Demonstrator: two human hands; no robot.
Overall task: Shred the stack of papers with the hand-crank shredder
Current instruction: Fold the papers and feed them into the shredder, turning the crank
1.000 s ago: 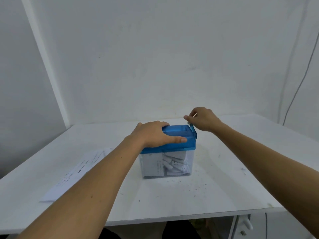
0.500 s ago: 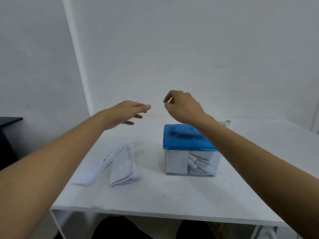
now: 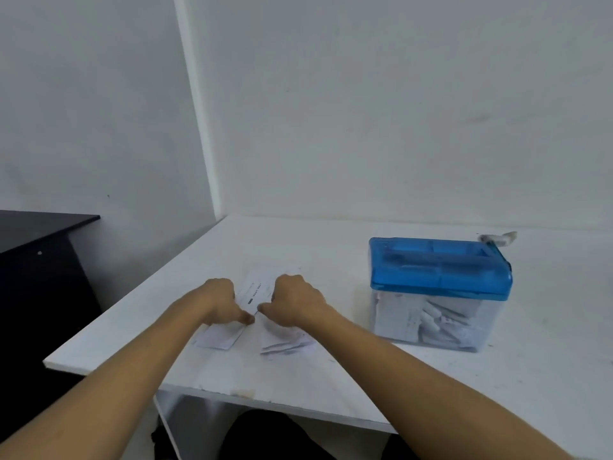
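The hand-crank shredder has a blue lid [image 3: 438,267] on a clear bin [image 3: 431,323] that holds white paper pieces. Its grey crank handle [image 3: 497,239] sticks out at the far right corner. The shredder stands on the white table [image 3: 331,247], right of both hands. White papers [image 3: 255,290], some folded, lie on the table to its left. My left hand [image 3: 220,300] and my right hand [image 3: 295,300] rest side by side on these papers. Their fingers are curled down and the thumbs nearly meet on a printed sheet. The hands hide the middle of the papers.
A black piece of furniture [image 3: 39,247] stands left of the table, lower than its top. White walls close in behind and to the left. The table's near edge [image 3: 265,401] runs just under my forearms. Dark specks dot the tabletop.
Both hands left the shredder, rose, then came down onto the papers to its left. The view swung left, so the shredder now sits at the right.
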